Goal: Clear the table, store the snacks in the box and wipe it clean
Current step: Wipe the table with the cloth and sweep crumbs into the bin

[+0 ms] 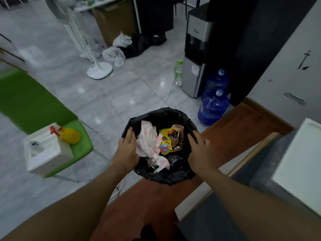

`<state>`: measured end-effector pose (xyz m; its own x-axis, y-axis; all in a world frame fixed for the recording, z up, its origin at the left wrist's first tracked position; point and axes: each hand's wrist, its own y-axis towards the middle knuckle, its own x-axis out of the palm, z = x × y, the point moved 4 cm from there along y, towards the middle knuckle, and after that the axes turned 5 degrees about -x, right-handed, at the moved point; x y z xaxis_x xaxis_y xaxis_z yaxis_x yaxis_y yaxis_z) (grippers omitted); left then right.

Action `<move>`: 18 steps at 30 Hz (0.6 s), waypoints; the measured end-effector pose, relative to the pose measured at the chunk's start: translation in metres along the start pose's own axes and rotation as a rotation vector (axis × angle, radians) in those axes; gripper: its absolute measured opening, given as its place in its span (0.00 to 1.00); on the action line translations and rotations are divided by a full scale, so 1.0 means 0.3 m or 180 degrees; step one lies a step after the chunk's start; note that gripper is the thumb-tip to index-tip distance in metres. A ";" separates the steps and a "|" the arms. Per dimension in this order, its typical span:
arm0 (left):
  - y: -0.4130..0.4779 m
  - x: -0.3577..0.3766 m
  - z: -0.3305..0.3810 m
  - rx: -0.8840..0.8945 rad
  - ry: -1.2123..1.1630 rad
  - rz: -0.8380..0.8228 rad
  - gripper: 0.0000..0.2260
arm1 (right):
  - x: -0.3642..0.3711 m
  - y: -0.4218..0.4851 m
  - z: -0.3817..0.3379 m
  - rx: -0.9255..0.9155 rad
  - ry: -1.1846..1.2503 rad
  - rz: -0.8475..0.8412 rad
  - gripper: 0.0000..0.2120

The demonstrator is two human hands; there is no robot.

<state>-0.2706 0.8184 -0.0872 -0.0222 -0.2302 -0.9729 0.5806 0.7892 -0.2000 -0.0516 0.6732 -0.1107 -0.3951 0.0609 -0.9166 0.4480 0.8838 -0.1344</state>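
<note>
A round bin lined with a black bag [161, 115] sits at the edge of the brown wooden step. Inside lie crumpled pink-white paper [147, 140], a yellow snack wrapper [169, 140] and a small pink cup [178, 127]. My left hand [126, 150] grips the bin's left rim and my right hand [199, 150] grips its right rim, fingers curled over the black liner. On the green chair [34, 105] at the left stand a white tissue box [45, 152] and a yellow spray bottle with a red trigger [69, 134].
Two blue water jugs [213, 106] and a water dispenser [198, 49] stand behind the bin at the right. A fan base [99, 70], plastic bags and a green-capped bottle [178, 72] are on the tiled floor. A white tray [300, 162] sits on a dark counter at the right.
</note>
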 end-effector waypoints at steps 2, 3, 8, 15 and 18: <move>-0.054 -0.043 -0.015 0.0010 0.0013 0.0070 0.36 | -0.042 -0.047 -0.038 -0.0019 -0.0051 0.0041 0.38; -0.078 -0.060 -0.023 0.0025 0.0025 0.0092 0.36 | -0.062 -0.072 -0.056 -0.0019 -0.0079 0.0052 0.38; -0.182 -0.138 -0.062 0.0118 -0.0128 0.0124 0.37 | -0.129 -0.213 -0.147 0.0071 0.0013 0.0222 0.34; -0.345 -0.191 -0.148 0.0247 -0.0118 0.0105 0.38 | -0.128 -0.402 -0.269 0.0163 0.0144 0.0344 0.33; -0.414 -0.214 -0.171 0.0292 -0.0087 0.0118 0.38 | -0.127 -0.478 -0.306 0.0137 0.0186 0.0420 0.32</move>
<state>-0.3831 0.7643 -0.0060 0.0222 -0.2184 -0.9756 0.6529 0.7422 -0.1513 -0.1744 0.5868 -0.0220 -0.3760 0.2031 -0.9041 0.5326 0.8458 -0.0315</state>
